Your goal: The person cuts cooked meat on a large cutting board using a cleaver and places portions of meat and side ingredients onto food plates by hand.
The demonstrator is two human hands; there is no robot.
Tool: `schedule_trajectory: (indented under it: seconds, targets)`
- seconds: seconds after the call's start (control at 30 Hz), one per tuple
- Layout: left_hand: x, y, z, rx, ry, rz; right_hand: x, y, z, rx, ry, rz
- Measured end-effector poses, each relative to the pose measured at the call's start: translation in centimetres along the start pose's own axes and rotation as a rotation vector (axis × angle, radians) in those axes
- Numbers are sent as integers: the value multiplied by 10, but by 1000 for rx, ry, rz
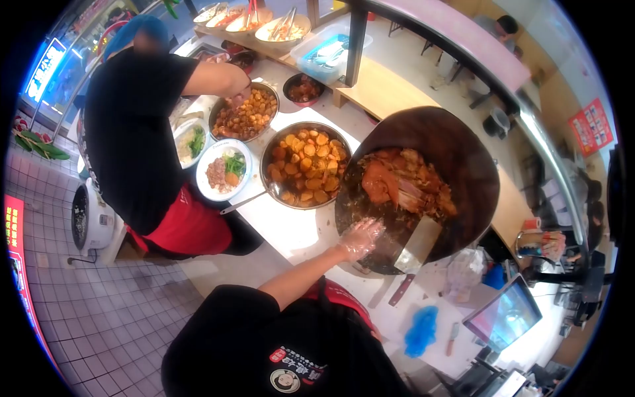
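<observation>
My left hand (362,239), in a clear plastic glove, is at the near left edge of a large dark pot (473,159), its fingers stretched out over the broth and nothing visible in them. Inside the pot lies a heap of reddish-brown cooked meat (397,182), farther in than my fingers. To the right of the hand a cleaver (418,245) rests across the near rim, its blade over the pot and its brown handle pointing toward me. A round metal pan of sliced, sauced pieces (307,162) stands left of the pot. My right hand is not in view.
A co-worker (135,126) in black reaches into another pan of brown chunks (250,112) at the left. Plates of food (223,171) stand beside it. Near right are a blue plastic bag (421,331), a small knife (452,339) and a screen (506,311).
</observation>
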State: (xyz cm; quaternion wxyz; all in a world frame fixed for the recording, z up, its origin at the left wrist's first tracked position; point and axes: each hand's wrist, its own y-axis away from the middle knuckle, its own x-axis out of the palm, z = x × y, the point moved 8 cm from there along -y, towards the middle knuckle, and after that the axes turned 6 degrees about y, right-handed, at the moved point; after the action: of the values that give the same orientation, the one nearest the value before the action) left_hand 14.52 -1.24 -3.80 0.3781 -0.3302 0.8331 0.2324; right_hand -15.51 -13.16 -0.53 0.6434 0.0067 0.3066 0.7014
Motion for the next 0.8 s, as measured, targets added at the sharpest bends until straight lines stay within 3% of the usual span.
schedule_trajectory:
  seconds: [0.8]
  targets:
    - [7, -1, 5, 18, -45, 31, 1, -23, 0, -21, 37, 29]
